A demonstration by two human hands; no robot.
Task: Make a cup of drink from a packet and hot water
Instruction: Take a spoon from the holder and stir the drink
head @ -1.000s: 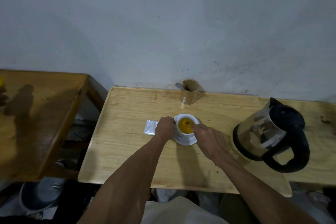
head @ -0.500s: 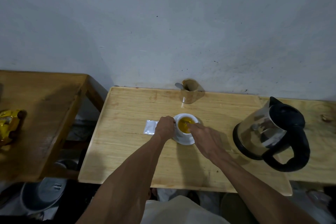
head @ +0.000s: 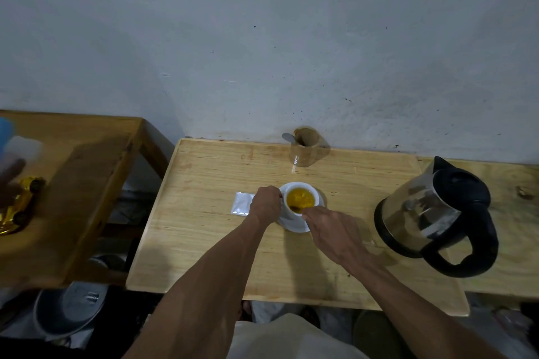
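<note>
— Cup [head: 301, 199] position?
— On its white saucer [head: 294, 224], mid-desk [head: 204, 230], filled with yellow-orange drink.
— And each grip?
— Left hand [head: 264, 203] is curled closed against the cup's left side. Right hand [head: 332, 230] pinches something thin dipped at the near rim, likely a spoon; too small to tell.
— Anything else?
— Silver packet [head: 242, 203] lies just left of the left hand; kettle [head: 434, 213] stands well right.

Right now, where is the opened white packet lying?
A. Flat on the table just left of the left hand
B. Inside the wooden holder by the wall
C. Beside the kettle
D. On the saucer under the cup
A: the white packet lies flat on the table, just beyond the left hand that steadies the cup, far from the kettle.
</note>
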